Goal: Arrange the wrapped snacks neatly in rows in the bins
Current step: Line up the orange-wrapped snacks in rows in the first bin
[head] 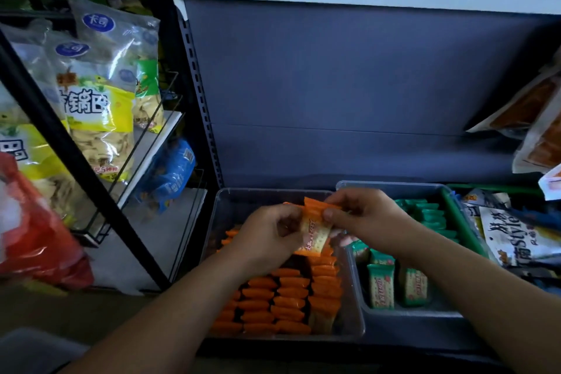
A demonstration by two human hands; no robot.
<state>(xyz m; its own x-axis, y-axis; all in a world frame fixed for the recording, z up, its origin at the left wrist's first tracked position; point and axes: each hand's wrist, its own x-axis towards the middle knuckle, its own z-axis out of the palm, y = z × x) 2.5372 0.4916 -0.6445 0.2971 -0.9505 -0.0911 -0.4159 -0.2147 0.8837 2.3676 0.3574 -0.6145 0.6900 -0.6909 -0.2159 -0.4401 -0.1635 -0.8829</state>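
Both hands hold orange wrapped snacks [314, 227] above the left clear bin [223, 206]. My left hand [270, 234] grips them from the left, and my right hand [364, 215] pinches their upper right edge. Below the hands, rows of orange wrapped snacks [285, 297] stand on edge in that bin. The right clear bin [425, 186] holds green wrapped snacks: a row at the back [431, 215] and a few upright near the front [397, 285].
Large yellow chip bags [97, 106] hang on a wire rack at left, with a red bag [33, 231] below them. A blue packet [170, 176] lies behind the rack. More snack bags [516, 237] crowd the right edge. A grey shelf back panel [349, 94] rises behind the bins.
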